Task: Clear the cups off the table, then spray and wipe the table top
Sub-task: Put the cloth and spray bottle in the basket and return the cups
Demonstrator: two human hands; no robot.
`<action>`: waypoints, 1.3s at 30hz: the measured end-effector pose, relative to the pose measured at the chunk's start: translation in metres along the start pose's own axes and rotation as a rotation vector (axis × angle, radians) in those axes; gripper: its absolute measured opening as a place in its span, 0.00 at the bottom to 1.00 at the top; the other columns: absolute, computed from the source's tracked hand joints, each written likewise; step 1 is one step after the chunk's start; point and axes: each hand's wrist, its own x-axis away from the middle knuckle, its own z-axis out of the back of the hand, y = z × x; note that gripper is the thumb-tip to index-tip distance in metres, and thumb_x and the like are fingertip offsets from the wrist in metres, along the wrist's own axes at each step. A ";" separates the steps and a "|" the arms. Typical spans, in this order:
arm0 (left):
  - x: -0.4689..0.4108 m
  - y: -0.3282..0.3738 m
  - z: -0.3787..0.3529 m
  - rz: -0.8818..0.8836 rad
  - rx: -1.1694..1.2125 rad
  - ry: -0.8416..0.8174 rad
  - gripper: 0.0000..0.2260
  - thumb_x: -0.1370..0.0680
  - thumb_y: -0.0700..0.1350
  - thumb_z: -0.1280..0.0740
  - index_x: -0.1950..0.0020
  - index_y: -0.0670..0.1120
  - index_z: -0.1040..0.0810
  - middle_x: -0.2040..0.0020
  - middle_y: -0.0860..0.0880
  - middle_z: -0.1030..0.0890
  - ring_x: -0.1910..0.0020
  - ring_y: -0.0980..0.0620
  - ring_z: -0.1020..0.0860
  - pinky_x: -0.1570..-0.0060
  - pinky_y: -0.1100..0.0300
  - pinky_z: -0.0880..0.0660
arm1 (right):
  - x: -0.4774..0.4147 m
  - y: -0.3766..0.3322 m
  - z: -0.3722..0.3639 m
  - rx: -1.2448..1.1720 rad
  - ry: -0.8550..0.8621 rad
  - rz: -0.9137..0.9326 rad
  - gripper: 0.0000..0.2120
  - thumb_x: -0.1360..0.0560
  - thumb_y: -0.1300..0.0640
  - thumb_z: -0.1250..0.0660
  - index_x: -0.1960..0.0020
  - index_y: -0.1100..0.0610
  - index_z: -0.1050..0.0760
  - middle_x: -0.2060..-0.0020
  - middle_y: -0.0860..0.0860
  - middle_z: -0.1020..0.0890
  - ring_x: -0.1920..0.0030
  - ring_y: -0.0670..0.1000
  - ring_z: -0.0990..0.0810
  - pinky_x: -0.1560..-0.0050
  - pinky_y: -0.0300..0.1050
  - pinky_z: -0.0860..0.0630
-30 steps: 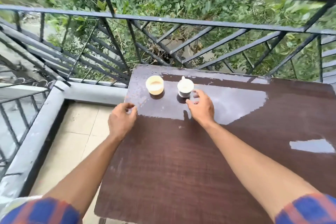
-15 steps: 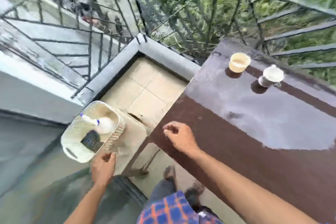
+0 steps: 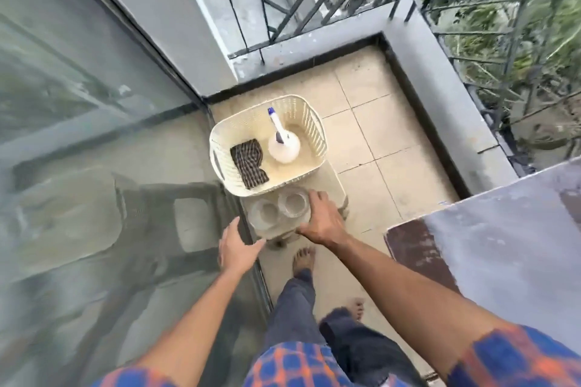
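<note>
The brown table top (image 3: pixel 490 248) shows only as a wet, shiny corner at the right; the cups on it are out of view. A cream plastic basket (image 3: pixel 311 122) stands on a beige stool (image 3: pixel 338 190) and holds a white spray bottle (image 3: pixel 283 148) with a blue nozzle and a dark checked cloth (image 3: pixel 250 163). My right hand (image 3: pixel 323 220) lies fingers apart on the stool's front, touching a clear round container (image 3: pixel 294 204). A second clear container (image 3: pixel 267 214) sits beside it. My left hand (image 3: pixel 235 248) hovers open just left of the stool.
A glass door (image 3: pixel 94 166) fills the left side, close to my left hand. A grey kerb (image 3: pixel 440 78) and black railing (image 3: pixel 503 41) bound the tiled balcony floor (image 3: pixel 377 141). My bare feet stand just before the stool.
My view swung left and down from the table to the stool. Both hands left the table edge and came down to the stool's front beside the basket.
</note>
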 end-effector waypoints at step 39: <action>0.151 0.214 -0.034 -0.901 -0.007 -0.037 0.38 0.42 0.60 0.23 0.34 0.53 0.27 0.44 0.49 0.22 0.44 0.47 0.22 0.40 0.52 0.25 | 0.242 0.137 0.098 -0.547 0.732 -0.172 0.41 0.40 0.32 0.24 0.29 0.39 0.29 0.34 0.37 0.20 0.34 0.43 0.20 0.33 0.48 0.22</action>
